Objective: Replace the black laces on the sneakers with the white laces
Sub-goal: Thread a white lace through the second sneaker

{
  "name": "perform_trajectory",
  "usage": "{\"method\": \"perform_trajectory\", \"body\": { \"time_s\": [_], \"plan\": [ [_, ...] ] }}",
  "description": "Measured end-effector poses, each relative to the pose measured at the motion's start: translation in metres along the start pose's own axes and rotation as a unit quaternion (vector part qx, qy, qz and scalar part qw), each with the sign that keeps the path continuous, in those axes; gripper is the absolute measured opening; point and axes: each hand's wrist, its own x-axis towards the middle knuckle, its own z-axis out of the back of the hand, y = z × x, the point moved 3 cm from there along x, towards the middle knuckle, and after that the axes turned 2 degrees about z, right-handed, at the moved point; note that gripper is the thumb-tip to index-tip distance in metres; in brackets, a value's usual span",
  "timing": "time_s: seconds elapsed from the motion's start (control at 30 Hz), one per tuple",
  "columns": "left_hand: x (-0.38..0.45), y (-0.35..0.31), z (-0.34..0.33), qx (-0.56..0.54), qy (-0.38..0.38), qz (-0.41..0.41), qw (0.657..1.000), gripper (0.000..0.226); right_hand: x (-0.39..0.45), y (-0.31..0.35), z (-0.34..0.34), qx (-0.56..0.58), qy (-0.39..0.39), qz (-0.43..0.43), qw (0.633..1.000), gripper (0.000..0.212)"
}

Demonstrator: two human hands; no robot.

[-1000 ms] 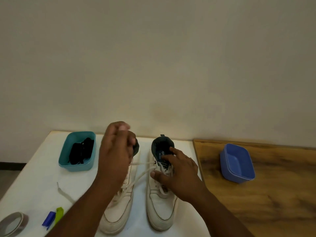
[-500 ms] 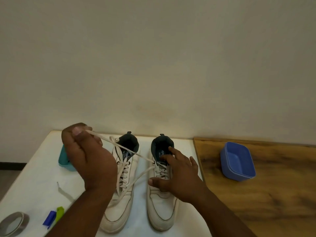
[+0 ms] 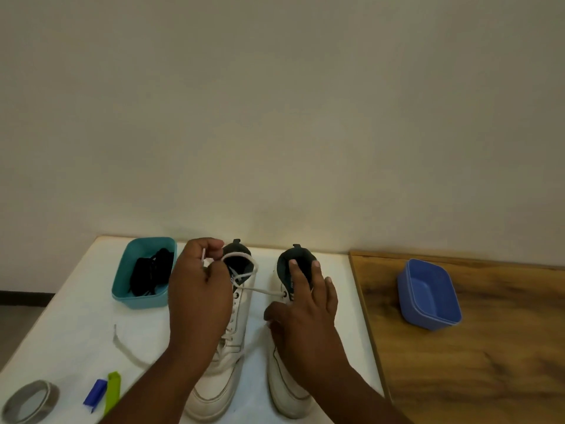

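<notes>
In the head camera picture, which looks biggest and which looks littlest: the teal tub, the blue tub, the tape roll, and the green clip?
1. teal tub and blue tub: too alike to rank
2. tape roll, though it sits nearer the camera
3. green clip

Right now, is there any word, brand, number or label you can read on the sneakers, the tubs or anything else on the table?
None can be read.
Right sneaker: light marks on the dark insole beside the right hand, too blurred to read.
Left sneaker, teal tub, blue tub, tape roll: no text shows.
</notes>
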Motion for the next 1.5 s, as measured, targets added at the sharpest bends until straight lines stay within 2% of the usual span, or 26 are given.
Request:
{"method": "perform_trajectory", "body": {
  "time_s": [0.07, 0.17, 0.23, 0.3, 0.37, 0.4, 0.47, 0.53, 0.6, 0.63, 0.7, 0.73, 0.77, 0.83, 0.9, 0.97, 1.03, 1.1, 1.27, 1.33, 1.47, 1.5],
  "plan": [
    [-0.001, 0.006, -0.002, 0.109, 0.036, -0.056, 0.992, 0.033, 0.003, 0.001, 0.017, 0.139, -0.062, -0.014, 0.988, 0.009],
    [-0.003, 0.009, -0.008, 0.297, 0.058, -0.104, 0.948, 0.043, 0.013, 0.006, 0.064, 0.318, -0.209, -0.018, 0.925, 0.012],
    [-0.009, 0.005, -0.017, 0.291, 0.129, -0.173, 0.932, 0.063, 0.015, 0.007, 0.087, 0.363, -0.285, -0.010, 0.887, 0.017],
    [-0.024, -0.006, -0.027, 0.191, 0.259, -0.228, 0.919, 0.074, 0.012, 0.008, 0.097, 0.392, -0.332, 0.017, 0.858, 0.029],
    [-0.040, -0.017, -0.035, 0.118, 0.375, -0.229, 0.891, 0.073, 0.006, 0.014, 0.102, 0.403, -0.340, 0.035, 0.849, 0.038],
    [-0.047, -0.021, -0.036, 0.098, 0.401, -0.235, 0.880, 0.064, 0.004, 0.017, 0.103, 0.406, -0.338, 0.039, 0.848, 0.042],
    [-0.055, -0.024, -0.039, 0.086, 0.416, -0.252, 0.869, 0.035, 0.006, 0.018, 0.104, 0.420, -0.334, 0.054, 0.842, 0.048],
    [-0.053, -0.019, -0.044, 0.151, 0.407, -0.257, 0.864, 0.028, 0.009, 0.011, 0.112, 0.433, -0.343, 0.079, 0.830, 0.046],
    [-0.046, -0.003, -0.045, 0.258, 0.388, -0.234, 0.853, 0.023, 0.011, -0.002, 0.122, 0.462, -0.352, 0.068, 0.811, 0.040],
    [-0.045, 0.006, -0.045, 0.317, 0.389, -0.226, 0.835, 0.024, 0.012, -0.008, 0.127, 0.507, -0.352, 0.021, 0.786, 0.039],
    [-0.044, 0.019, -0.043, 0.401, 0.398, -0.233, 0.791, 0.030, 0.013, -0.015, 0.128, 0.627, -0.351, -0.101, 0.688, 0.043],
    [-0.045, 0.021, -0.041, 0.415, 0.397, -0.242, 0.782, 0.031, 0.013, -0.016, 0.124, 0.637, -0.329, -0.172, 0.676, 0.044],
    [-0.046, 0.020, -0.039, 0.403, 0.395, -0.241, 0.790, 0.031, 0.015, -0.020, 0.113, 0.612, -0.271, -0.244, 0.702, 0.044],
    [-0.049, 0.012, -0.036, 0.340, 0.388, -0.205, 0.832, 0.039, 0.019, -0.025, 0.084, 0.518, -0.079, -0.326, 0.787, 0.042],
    [-0.047, 0.002, -0.038, 0.251, 0.348, -0.170, 0.887, 0.048, 0.014, -0.026, 0.062, 0.422, 0.068, -0.322, 0.845, 0.044],
    [-0.042, 0.000, -0.042, 0.141, 0.318, -0.117, 0.930, 0.048, 0.006, -0.021, 0.047, 0.391, 0.141, -0.290, 0.862, 0.039],
    [-0.040, 0.005, -0.047, 0.098, 0.340, -0.079, 0.932, 0.037, 0.002, -0.019, 0.036, 0.369, 0.188, -0.286, 0.864, 0.031],
    [-0.041, 0.009, -0.050, 0.077, 0.355, -0.064, 0.930, 0.015, 0.001, -0.018, 0.028, 0.340, 0.214, -0.278, 0.873, 0.027],
    [-0.035, 0.017, -0.049, 0.065, 0.321, -0.038, 0.944, 0.017, -0.001, -0.012, 0.033, 0.313, 0.217, -0.235, 0.894, 0.031],
    [-0.038, 0.013, -0.050, 0.059, 0.327, -0.045, 0.942, 0.018, -0.002, -0.011, 0.029, 0.281, 0.250, -0.200, 0.905, 0.027],
    [-0.046, 0.009, -0.052, 0.033, 0.357, -0.031, 0.933, 0.015, -0.001, -0.011, 0.026, 0.298, 0.288, -0.164, 0.895, 0.043],
    [-0.045, 0.009, -0.051, 0.030, 0.358, -0.029, 0.933, 0.009, 0.000, -0.013, 0.026, 0.299, 0.279, -0.168, 0.897, 0.039]
  ]
}}
